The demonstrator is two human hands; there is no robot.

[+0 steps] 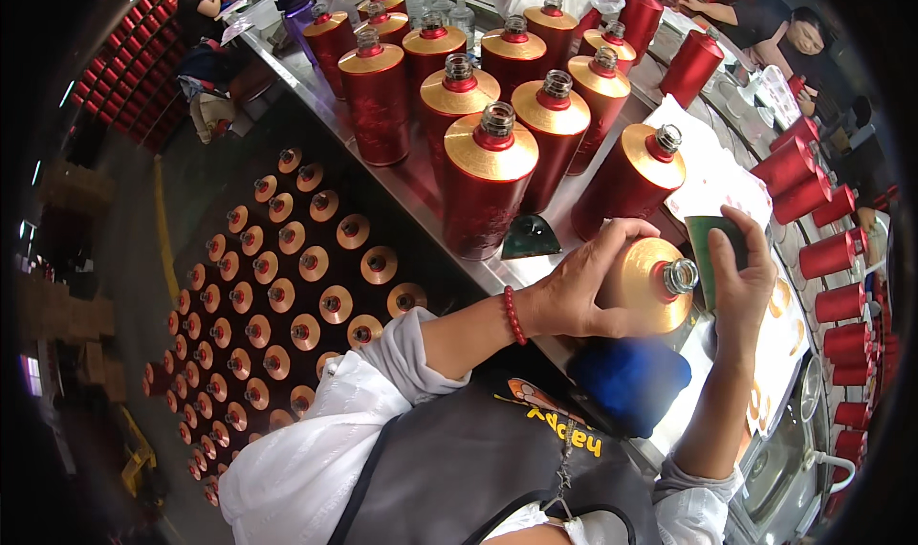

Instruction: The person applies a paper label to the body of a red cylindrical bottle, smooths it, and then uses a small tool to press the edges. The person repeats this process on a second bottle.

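Note:
My left hand grips a red bottle with a gold shoulder and a bare glass neck. The bottle's neck points to the right and its body is mostly hidden. Beside the neck, my right hand pinches a flat, dark green pad between thumb and fingers. A gap shows between the pad and the bottle neck. Just beyond my left hand, another red bottle stands on the metal table. A dark green glossy piece lies by the table edge.
Several red and gold bottles stand close together on the table. Many more fill the floor at left. A blue cloth-like bundle is below my hands. Red bottles line the right, near a metal sink. Another person sits across.

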